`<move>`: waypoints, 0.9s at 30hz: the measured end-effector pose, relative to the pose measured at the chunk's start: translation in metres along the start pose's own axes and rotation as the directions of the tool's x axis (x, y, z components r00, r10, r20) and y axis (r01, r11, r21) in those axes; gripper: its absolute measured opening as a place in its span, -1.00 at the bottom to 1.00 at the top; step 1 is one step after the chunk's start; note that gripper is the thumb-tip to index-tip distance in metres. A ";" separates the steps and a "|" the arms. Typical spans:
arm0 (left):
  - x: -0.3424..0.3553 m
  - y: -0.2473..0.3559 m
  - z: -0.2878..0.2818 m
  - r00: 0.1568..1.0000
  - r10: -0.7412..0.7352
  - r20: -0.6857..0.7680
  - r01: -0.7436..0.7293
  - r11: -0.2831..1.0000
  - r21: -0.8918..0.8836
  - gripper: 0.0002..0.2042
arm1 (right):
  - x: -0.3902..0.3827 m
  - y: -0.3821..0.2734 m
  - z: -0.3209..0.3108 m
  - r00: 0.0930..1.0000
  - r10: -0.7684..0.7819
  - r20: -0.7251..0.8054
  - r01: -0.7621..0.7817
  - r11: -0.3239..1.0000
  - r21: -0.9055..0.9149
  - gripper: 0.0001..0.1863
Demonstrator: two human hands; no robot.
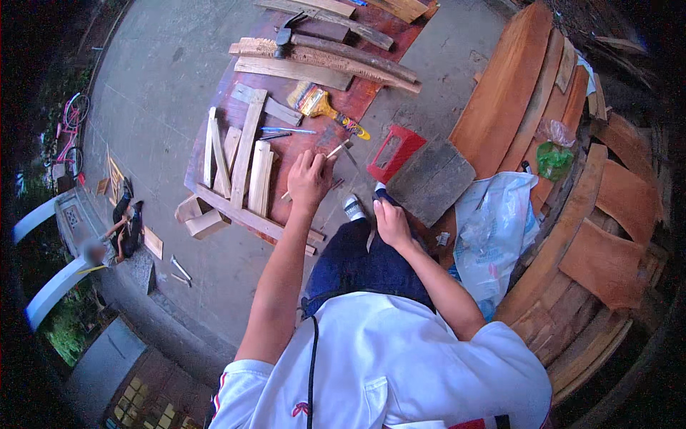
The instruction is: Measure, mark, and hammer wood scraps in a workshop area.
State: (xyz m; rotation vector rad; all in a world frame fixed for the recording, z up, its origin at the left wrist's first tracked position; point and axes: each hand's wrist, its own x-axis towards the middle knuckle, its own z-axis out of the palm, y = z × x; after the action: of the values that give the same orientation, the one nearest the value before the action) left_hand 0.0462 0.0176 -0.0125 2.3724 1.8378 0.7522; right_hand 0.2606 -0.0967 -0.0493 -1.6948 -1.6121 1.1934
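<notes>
My left hand (pixel 309 177) is closed around a thin wooden stick (pixel 339 148), whose pale end sticks out past the fingers at the edge of the reddish work board (pixel 286 151). My right hand (pixel 392 224) is curled closed just above my right knee. A narrow pale strip (pixel 370 240) shows beside it, but what the fingers hold is hidden. Beyond the left hand lies a wide paintbrush (pixel 314 102) with a yellow handle. A blue pen (pixel 287 130) rests on the board, with several wood strips (pixel 249 146) to its left.
A hammer (pixel 284 41) lies on long slats at the board's far end. Right of my legs are a red plastic stool (pixel 394 154), a grey wooden slab (pixel 433 179), a plastic bag (pixel 493 225) and stacked planks (pixel 504 89). Another person (pixel 121 232) sits at far left.
</notes>
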 end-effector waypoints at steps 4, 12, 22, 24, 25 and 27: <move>-0.002 0.001 -0.001 1.000 -0.005 0.004 0.005 1.000 -0.016 -0.73 | -0.006 -0.005 0.007 1.000 0.015 -0.023 -0.017 0.998 -0.059 -0.65; -0.004 -0.003 0.001 1.000 -0.002 -0.019 0.002 0.999 -0.040 -0.73 | -0.001 -0.019 0.008 0.973 0.011 -0.231 -0.041 0.991 -0.125 -0.75; -0.005 -0.005 0.005 0.999 0.004 -0.033 -0.005 1.000 -0.025 -0.71 | 0.019 -0.009 0.016 0.987 -0.079 -0.140 0.065 0.992 -0.106 -0.69; -0.005 -0.004 0.005 0.999 0.000 -0.038 -0.001 1.000 -0.023 -0.70 | 0.019 -0.009 0.019 0.991 -0.075 -0.114 0.066 0.995 -0.078 -0.68; -0.004 -0.004 0.005 0.999 -0.001 -0.042 0.000 1.000 -0.022 -0.70 | 0.019 -0.009 0.020 0.991 -0.076 -0.111 0.067 0.995 -0.079 -0.68; -0.005 -0.003 0.004 0.999 -0.011 -0.035 0.011 1.000 -0.011 -0.70 | 0.019 -0.010 0.021 0.993 -0.048 -0.108 0.037 0.995 -0.094 -0.68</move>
State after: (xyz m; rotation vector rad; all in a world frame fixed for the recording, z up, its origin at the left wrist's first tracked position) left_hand 0.0445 0.0149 -0.0190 2.3556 1.8534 0.8055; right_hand 0.2354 -0.0811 -0.0555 -1.7422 -1.6493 1.0008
